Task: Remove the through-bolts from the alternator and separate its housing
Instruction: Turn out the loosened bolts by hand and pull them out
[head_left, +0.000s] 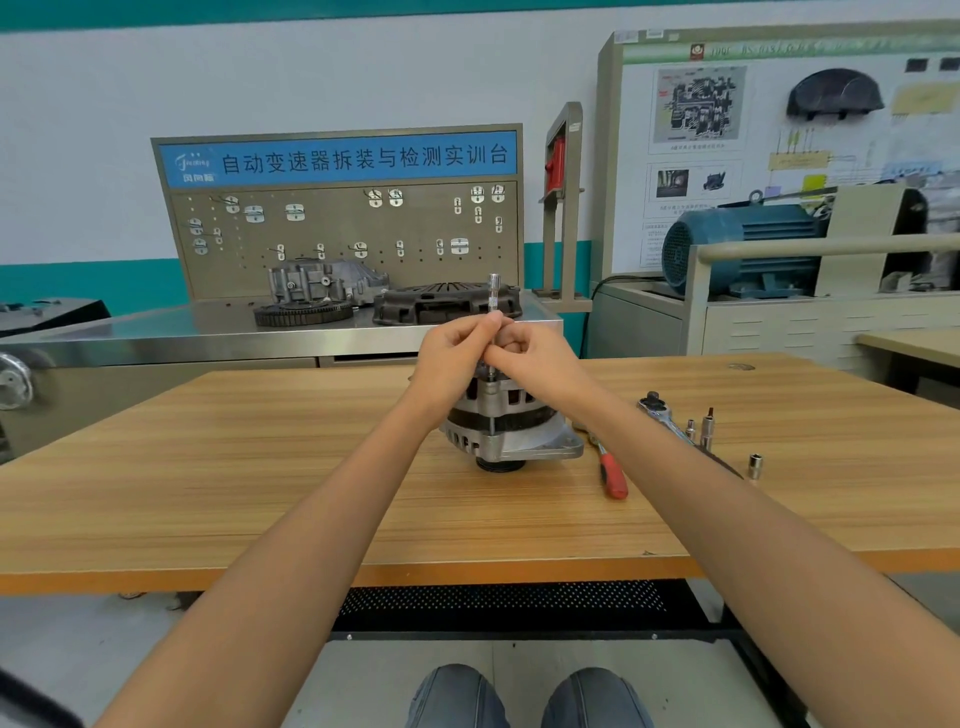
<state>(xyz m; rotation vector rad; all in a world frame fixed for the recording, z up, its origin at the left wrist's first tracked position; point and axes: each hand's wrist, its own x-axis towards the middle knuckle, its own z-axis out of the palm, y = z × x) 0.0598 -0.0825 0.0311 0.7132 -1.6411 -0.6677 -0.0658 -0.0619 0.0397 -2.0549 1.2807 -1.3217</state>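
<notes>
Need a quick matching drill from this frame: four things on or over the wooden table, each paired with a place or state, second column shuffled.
Things:
1. alternator
2. extension bar
3. red-handled screwdriver
4. lone socket

Places or states:
A. lying flat on the table, just right of the alternator
B. upright, gripped by the left hand and the right hand
C. standing on the table under the hands
D. standing alone, farthest right of the tools

Pairs: 1-C, 2-B, 3-A, 4-D
</notes>
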